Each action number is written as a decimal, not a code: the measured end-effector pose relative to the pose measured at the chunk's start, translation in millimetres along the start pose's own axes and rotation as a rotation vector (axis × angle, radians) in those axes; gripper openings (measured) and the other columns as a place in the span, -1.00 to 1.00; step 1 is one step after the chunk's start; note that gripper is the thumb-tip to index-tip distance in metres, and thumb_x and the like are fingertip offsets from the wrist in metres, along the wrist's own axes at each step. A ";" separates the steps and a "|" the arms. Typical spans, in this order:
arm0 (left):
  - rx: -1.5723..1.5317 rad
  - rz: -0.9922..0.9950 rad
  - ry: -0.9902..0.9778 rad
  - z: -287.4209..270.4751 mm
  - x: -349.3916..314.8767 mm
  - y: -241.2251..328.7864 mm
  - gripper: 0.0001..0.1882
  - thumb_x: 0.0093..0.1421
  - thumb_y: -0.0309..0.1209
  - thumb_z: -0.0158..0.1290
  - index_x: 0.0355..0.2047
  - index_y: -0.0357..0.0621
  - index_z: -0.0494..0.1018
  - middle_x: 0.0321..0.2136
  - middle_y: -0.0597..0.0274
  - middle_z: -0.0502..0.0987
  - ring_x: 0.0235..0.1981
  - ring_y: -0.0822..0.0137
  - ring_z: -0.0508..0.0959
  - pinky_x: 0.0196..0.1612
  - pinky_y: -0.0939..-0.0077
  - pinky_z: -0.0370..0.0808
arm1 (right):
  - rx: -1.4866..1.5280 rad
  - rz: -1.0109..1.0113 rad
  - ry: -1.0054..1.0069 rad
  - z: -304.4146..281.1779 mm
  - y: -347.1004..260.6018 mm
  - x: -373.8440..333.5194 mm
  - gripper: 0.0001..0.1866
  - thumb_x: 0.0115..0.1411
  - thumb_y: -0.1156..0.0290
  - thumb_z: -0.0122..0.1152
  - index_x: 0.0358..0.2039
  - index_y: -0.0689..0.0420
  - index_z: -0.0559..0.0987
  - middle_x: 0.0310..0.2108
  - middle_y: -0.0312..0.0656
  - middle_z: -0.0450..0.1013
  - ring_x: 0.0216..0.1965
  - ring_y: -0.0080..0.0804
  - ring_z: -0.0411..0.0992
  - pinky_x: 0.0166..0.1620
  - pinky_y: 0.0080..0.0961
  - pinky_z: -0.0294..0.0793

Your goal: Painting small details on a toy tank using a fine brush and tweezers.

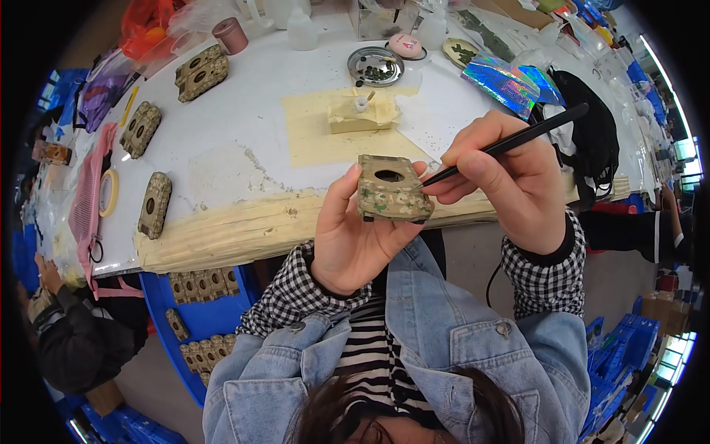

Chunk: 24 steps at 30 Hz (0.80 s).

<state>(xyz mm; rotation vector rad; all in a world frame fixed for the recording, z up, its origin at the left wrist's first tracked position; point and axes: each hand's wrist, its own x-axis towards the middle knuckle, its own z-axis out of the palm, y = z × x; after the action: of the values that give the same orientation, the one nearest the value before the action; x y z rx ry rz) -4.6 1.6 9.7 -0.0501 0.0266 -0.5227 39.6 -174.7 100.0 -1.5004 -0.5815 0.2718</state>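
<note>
My left hand (349, 233) holds a camouflage-painted model tank hull (392, 201) up in front of my chest, its round turret opening showing. In my right hand (510, 174) is a pair of slim black tweezers (536, 129), gripped like a pen. Their tips meet the hull's top surface beside the opening; whether anything tiny sits between them I cannot tell. Beyond the hull, on the table, stands a block wrapped in yellowish tape (362, 117) with a small white holder on it. Farther back lies a round metal dish (376, 66) of small dark green parts.
More tank hulls (154, 206) stand along the table's left side, near a tape roll (108, 192) and pink mesh fabric (83, 196). A blue tray (166, 292) of hulls is below the table edge. Holographic bags (503, 83) and a black bag (595, 140) lie right. Another person (81, 333) sits left.
</note>
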 end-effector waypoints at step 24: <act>0.105 0.018 -0.005 1.4 0.4 0.3 -0.44 0.31 -0.09 -0.27 0.11 -0.34 0.17 0.05 0.00 0.33 -0.04 0.19 0.48 -0.02 0.31 0.53 | -0.115 -0.040 0.010 3.5 -2.8 -1.1 -0.85 0.22 0.48 0.07 -0.34 0.35 0.45 -0.45 -0.21 0.47 -0.38 -0.55 0.52 -0.31 -0.71 0.53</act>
<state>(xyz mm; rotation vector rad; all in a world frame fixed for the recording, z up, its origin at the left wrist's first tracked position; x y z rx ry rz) -4.0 1.7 11.1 0.0516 -0.0050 -0.5054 36.4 -172.6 102.5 -1.5977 -0.6272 0.2026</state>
